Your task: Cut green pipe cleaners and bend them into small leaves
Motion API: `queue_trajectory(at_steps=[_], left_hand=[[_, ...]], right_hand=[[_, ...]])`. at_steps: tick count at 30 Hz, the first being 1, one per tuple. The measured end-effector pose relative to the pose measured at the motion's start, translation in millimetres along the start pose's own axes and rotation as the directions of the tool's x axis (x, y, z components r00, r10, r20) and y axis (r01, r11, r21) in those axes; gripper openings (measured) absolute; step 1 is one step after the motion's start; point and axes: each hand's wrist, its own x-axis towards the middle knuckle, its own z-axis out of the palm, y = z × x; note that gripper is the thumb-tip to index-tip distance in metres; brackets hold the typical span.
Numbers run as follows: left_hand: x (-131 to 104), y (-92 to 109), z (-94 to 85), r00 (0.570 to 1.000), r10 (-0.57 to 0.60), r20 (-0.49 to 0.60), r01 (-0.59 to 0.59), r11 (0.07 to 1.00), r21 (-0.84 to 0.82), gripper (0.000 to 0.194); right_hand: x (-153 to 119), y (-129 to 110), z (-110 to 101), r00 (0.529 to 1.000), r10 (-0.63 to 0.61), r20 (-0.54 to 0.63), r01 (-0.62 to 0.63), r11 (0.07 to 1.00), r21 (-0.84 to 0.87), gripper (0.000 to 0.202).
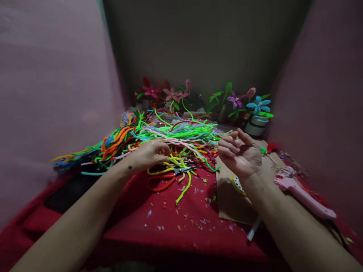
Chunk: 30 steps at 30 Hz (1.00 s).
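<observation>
My left hand (151,154) is over the near edge of a tangled pile of colourful pipe cleaners (184,130). Its fingers are curled in, and what they grip, if anything, is hidden. Beside it, yellow pipe cleaners (185,189) lie across scissors (162,182) with one red and one yellow handle loop. To the right, my right hand (241,155) is raised with the palm turned up. Its fingers are curled and the thumb is near the index fingertip; anything between them is too small to make out. Under it is a cardboard sheet (231,204).
A pink glue gun (306,194) lies on the right, with a clear glue stick (254,228) near the front. Pipe-cleaner flowers (258,105) stand along the back, by a white jar (256,126). A dark flat object (68,192) lies left. Scraps litter the red cloth (170,232).
</observation>
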Motion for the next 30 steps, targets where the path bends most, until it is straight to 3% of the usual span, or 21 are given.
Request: queue_trajectory(at_steps=[3,5,7,9,11,14,17,20,25,28,30], left_hand=[[-1.3,-4.6,12.1,0.995,0.074,-0.061,-0.058,0.969,0.239,0.016],[-1.7,-4.8,17.2,0.993,0.076,-0.09,-0.044,0.948,0.316,0.022],[-2.7,-2.9,17.9,0.991,0.077,-0.113,-0.038,0.948,0.316,0.023],[-4.4,-0.1,15.3,0.984,0.069,-0.163,-0.017,0.952,0.304,0.021],[-6.2,1.9,12.0,0.963,0.057,-0.264,0.035,0.942,0.333,0.02],[-7.7,1.7,9.6,0.907,0.083,-0.412,0.089,0.92,0.381,0.02],[-7.4,-0.2,9.5,0.841,0.116,-0.528,0.099,0.927,0.362,0.02],[-7.0,1.1,9.2,0.789,0.097,-0.607,0.093,0.957,0.274,0.016],[-4.8,14.0,4.2,0.747,0.002,-0.665,0.072,0.994,0.084,0.015],[2.3,23.0,0.4,0.724,-0.097,-0.683,0.027,0.993,-0.112,0.012],[8.5,27.3,0.0,0.746,-0.15,-0.649,-0.055,0.957,-0.284,0.01]], right_hand=[[-0.3,7.6,1.7,1.0,0.023,0.003,-0.021,0.977,-0.214,0.019],[-1.8,19.8,3.3,0.995,0.092,0.048,-0.055,0.857,-0.513,0.017],[-4.8,36.4,4.7,0.976,0.178,0.125,0.003,0.567,-0.824,0.015],[-8.9,54.3,4.8,0.932,0.256,0.255,0.197,0.232,-0.953,0.017],[-12.9,70.0,2.9,0.857,0.303,0.416,0.447,-0.038,-0.893,0.03],[-16.3,83.7,-2.3,0.799,0.413,0.437,0.569,-0.288,-0.77,0.035],[-16.8,86.5,-6.0,0.783,0.477,0.399,0.592,-0.376,-0.713,0.027],[-17.2,85.1,-4.6,0.782,0.483,0.395,0.594,-0.384,-0.707,0.022],[-16.9,84.8,6.4,0.8,0.39,0.456,0.593,-0.393,-0.703,0.031],[-12.7,88.7,9.8,0.752,0.418,0.51,0.658,-0.423,-0.623,0.04],[-8.7,93.6,9.0,0.715,0.461,0.525,0.699,-0.46,-0.547,0.044]])
